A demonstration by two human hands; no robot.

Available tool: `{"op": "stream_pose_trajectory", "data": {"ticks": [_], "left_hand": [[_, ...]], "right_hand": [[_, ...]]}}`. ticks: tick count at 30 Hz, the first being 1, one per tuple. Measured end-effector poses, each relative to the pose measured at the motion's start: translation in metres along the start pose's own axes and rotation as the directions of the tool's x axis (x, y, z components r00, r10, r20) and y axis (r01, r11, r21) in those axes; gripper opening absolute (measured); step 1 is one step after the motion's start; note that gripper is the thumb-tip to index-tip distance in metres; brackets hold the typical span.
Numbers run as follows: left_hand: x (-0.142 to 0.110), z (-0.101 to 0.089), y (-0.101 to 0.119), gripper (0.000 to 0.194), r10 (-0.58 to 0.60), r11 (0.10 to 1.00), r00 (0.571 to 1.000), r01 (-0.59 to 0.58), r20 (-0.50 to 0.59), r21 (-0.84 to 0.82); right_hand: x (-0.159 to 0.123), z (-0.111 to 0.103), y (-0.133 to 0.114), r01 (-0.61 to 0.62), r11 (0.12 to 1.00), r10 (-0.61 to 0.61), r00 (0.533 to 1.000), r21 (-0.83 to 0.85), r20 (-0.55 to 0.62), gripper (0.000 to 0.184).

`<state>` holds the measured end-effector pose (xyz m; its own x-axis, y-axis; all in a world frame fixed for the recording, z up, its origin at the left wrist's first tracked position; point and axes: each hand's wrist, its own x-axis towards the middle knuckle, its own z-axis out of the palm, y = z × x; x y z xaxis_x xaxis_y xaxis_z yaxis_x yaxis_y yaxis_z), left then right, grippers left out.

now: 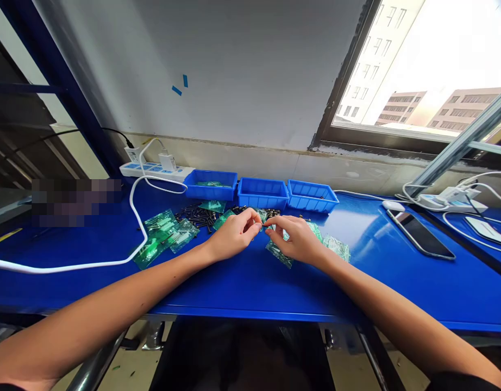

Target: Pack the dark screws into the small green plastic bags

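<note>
My left hand (233,234) and my right hand (296,239) meet over the middle of the blue table, thumb and forefinger pinched on each. Between their fingertips is a small dark piece (264,226), too small to name for certain. Behind and left of my left hand lies a pile of black screw-like parts (198,216). Green-tinted clear plastic bags (157,234) with small parts inside lie left of it. Another such bag (280,254) is partly under my right hand, and one more (337,247) lies by my right wrist.
Three blue bins, left (212,190), middle (262,200) and right (312,202), stand in a row by the wall. A power strip (155,171) is at the back left, its white cable (132,212) crossing the table (250,293). A phone (420,233) lies at right.
</note>
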<state>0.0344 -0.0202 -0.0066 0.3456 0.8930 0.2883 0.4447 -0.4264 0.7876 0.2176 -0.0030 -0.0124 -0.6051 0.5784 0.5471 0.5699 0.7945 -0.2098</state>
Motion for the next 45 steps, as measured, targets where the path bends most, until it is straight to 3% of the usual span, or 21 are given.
{"op": "stream_pose_trajectory", "data": {"ticks": [6,18,26,45], "left_hand": [[-0.0003,0.0012,-0.0011,0.015,-0.004,0.999,1.0,0.005,0.025,-0.032],[0.0011,0.0023,-0.0007,0.012,-0.068,0.993,0.995,0.074,0.073,-0.094],[0.0063,0.0005,-0.0062,0.012,-0.118,0.979,0.993,0.12,0.024,-0.164],[0.0032,0.0021,-0.0045,0.014,-0.076,0.994,0.997,0.078,0.033,-0.079]], "right_hand": [[0.0003,-0.0003,-0.0023,-0.031,1.0,0.031,0.999,0.003,-0.025,0.013],[0.0003,-0.0006,-0.0007,0.017,1.0,-0.018,0.999,0.006,0.038,0.012],[0.0013,-0.0055,0.001,0.05,0.999,-0.05,0.997,0.003,-0.05,0.009],[0.0008,-0.0037,-0.0013,0.043,0.999,-0.043,0.999,-0.016,0.011,0.01]]}}
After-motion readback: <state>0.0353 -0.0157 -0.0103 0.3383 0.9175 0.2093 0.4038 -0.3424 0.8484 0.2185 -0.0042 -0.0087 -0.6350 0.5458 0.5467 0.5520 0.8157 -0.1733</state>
